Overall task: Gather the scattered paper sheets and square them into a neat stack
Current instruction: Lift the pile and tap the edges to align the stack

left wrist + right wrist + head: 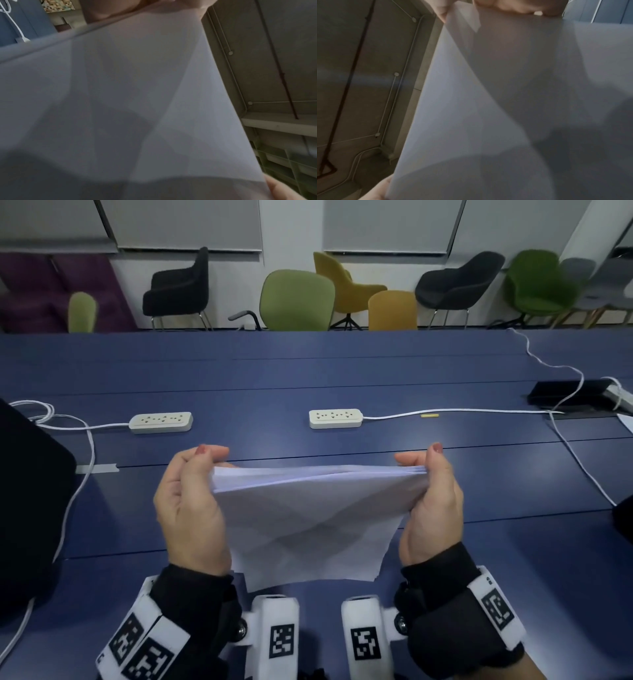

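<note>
A bundle of white paper sheets (308, 518) is held up above the blue table (342, 378), its sheets slightly fanned at the top edge and uneven at the lower right corner. My left hand (191, 494) grips the bundle's left side, thumb in front and fingers curled behind. My right hand (435, 494) pinches the right side the same way. Each wrist view is mostly filled by the paper (120, 101) (513, 101), with fingertips (171, 5) (513, 6) at its top edge.
Two white power strips (161, 422) (335, 418) lie on the table beyond the hands, with white cables (479, 410) running off to both sides. A dark object (30, 491) sits at the left edge. Chairs (296, 299) line the far side.
</note>
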Motion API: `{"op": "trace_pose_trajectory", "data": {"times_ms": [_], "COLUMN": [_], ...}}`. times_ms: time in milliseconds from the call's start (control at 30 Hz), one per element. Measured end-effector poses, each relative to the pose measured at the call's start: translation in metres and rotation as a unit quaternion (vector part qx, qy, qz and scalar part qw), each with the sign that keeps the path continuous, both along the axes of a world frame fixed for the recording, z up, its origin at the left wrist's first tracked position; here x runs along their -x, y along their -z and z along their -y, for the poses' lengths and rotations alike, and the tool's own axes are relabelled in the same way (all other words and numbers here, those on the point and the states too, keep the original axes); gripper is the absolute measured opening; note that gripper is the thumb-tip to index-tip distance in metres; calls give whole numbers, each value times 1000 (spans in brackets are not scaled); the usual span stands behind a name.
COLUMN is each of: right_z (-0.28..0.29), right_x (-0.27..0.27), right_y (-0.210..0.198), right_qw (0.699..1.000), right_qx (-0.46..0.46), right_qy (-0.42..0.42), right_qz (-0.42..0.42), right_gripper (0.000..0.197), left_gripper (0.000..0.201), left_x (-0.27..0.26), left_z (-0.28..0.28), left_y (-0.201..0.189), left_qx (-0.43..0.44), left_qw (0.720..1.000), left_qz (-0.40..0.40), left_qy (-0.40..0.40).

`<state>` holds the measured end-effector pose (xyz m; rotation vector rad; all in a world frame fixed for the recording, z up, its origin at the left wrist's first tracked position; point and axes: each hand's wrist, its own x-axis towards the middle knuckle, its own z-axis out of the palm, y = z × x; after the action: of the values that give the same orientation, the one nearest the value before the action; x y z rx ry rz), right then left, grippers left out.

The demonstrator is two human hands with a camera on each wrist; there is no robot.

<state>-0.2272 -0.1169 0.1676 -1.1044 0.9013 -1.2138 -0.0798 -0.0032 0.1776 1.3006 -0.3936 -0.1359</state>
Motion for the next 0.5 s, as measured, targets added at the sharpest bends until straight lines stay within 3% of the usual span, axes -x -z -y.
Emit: {"op": "trace_pose_trajectory", "data": {"times_ms": [133,267,367,500], "right_z": [-6,4,12,15], "right_x": [-1,6,14,16], "right_y": [3,5,6,19], "right_qw": [994,961,938,944], "right_qx": [103,203,220,197], "right_qy": [-31,-189,-266,-252], "right_qz": [34,-19,-29,-77], "right_gripper": [70,81,98,103], "left_gripper": [28,40,42,45], "left_x": [-2,-11,-18,-25], "left_z": [5,11,13,19], "left_y": [3,5,3,4], "left_qx": [5,4,18,9], "left_qw": [996,993,992,992], "left_qz": [81,89,89,89], "left_qy": [-41,-75,-89,-93]}}
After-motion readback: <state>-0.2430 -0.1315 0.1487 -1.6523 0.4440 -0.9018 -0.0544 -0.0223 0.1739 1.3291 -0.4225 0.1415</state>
